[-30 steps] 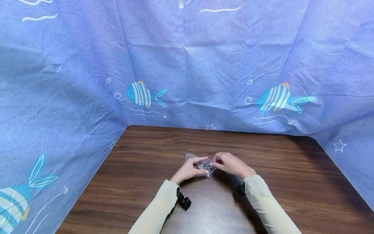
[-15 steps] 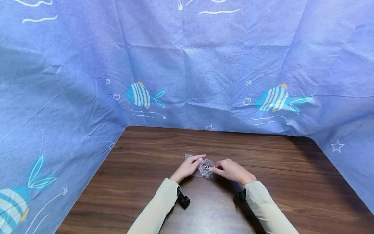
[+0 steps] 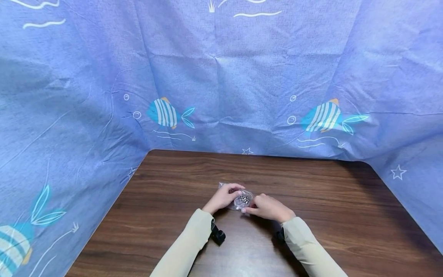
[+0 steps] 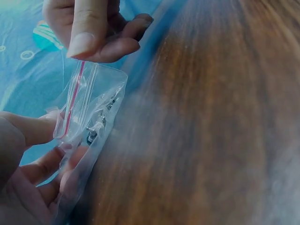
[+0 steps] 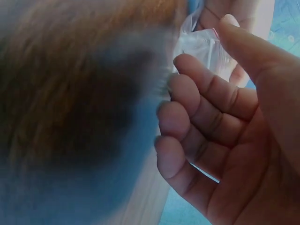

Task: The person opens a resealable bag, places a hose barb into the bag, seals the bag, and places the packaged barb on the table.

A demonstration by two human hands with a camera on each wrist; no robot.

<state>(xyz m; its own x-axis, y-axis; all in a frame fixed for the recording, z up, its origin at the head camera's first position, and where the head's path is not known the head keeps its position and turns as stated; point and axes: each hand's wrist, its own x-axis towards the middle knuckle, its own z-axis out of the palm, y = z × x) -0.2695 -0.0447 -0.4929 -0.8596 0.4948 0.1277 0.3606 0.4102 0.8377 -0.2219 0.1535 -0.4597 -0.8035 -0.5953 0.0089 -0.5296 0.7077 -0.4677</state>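
A small clear zip bag [image 3: 243,199] with a red line along its zip is near the middle of the table. Small dark and silvery pieces [image 4: 96,129] lie inside it, too blurred to name. My left hand [image 3: 223,197] holds the bag, thumb at one end of the zip and fingers behind the plastic. My right hand [image 3: 270,208] is at the bag's near right edge, its fingers [image 5: 171,117] loosely curled. In the right wrist view its thumb and index finger stand apart, with the bag beyond them. In the left wrist view that thumb is right at the zip's other end.
More clear plastic [image 3: 221,184] shows behind my left hand. The dark wood-grain table [image 3: 180,173] reaches to a blue fish-print cloth [image 3: 221,77] hung at the back and sides. A black strap mount [image 3: 218,233] is on my left wrist.
My right hand has moved from the far edge of the bag toward its near edge, its fingers now parted. My left hand has shifted slightly, still on the bag.
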